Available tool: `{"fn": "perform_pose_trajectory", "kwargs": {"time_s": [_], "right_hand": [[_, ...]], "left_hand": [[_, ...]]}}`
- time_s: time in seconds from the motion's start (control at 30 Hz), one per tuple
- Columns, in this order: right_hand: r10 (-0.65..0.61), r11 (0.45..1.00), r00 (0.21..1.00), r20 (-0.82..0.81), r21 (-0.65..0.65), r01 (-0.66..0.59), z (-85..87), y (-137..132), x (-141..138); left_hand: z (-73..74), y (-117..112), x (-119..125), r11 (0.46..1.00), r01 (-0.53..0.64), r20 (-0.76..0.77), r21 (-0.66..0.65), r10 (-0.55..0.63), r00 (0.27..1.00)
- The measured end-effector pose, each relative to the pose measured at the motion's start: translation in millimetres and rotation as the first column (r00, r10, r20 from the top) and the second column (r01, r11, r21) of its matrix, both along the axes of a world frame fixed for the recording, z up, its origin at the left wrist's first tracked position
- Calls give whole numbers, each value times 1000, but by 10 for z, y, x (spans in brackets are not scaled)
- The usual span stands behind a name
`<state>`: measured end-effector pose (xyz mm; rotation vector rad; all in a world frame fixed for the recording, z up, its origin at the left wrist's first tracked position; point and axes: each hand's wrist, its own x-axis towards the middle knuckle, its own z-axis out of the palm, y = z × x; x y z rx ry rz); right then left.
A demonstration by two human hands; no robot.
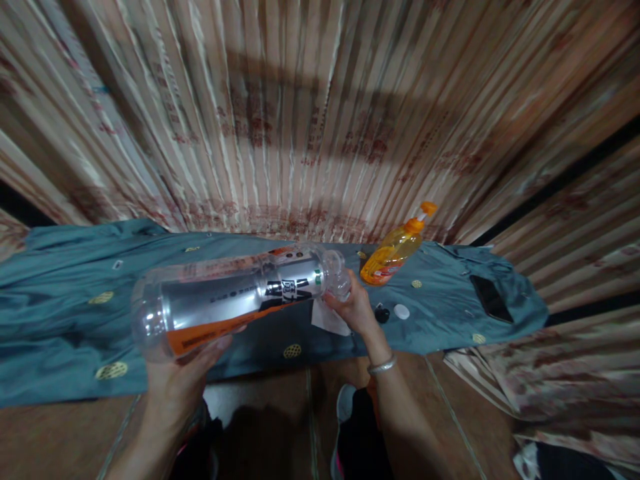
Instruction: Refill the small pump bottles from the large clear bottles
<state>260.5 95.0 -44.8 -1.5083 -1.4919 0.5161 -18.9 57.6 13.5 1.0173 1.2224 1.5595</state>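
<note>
- A clear bottle [235,300] is held up in the air, lying on its side, above a blue-green cloth [60,333].
- The fat bottom end is held from below by the left hand [175,383]. Its fingers [217,345] are curled up tight against the bottle, most likely so the heavy end cannot drop.
- The thin neck end is held by the right hand [355,307]. Its fingers [336,301] are wrapped closed around the neck, so the mouth of the bottle is hidden.
- Two hands are likely needed because the bottle is long and round.
- A silver bracelet [383,365] is worn on the right wrist.
- A white scrap [327,319] is seen just under the right hand, on the cloth.
- A small white cap [401,311] and a little black thing [382,313] are laid just beside that hand. The cap may belong to the bottle, but that cannot be told.
- An orange soap bottle [395,250] with a pump top is laid on its side behind them.
- A dark phone [491,299] is laid flat, well apart on the right.
- Stacks of flat cardboard [320,100] are piled behind the cloth.
</note>
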Motion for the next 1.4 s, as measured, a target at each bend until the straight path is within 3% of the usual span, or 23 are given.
{"fn": "perform_pose_trajectory", "kwargs": {"time_s": [0.27, 0.53, 1.3, 1.4], "right_hand": [[5, 1000, 1000, -5, 11, -5, 8, 3, -4], [-2, 1000, 1000, -9, 6, 2, -26, 7, 2], [0, 1000, 1000, -9, 7, 0, -32, 10, 0], [4, 1000, 1000, -20, 25, -4, -28, 12, -6]], "left_hand": [[-8, -15, -6, 998, -47, 38, -38, 49, 998], [-1, -14, -3, 1000, 3, 90, -10, -2, 996], [16, -29, -16, 999, -51, 76, -13, 52, 996], [22, -26, -12, 1000, -18, 69, 12, 18, 997]]}}
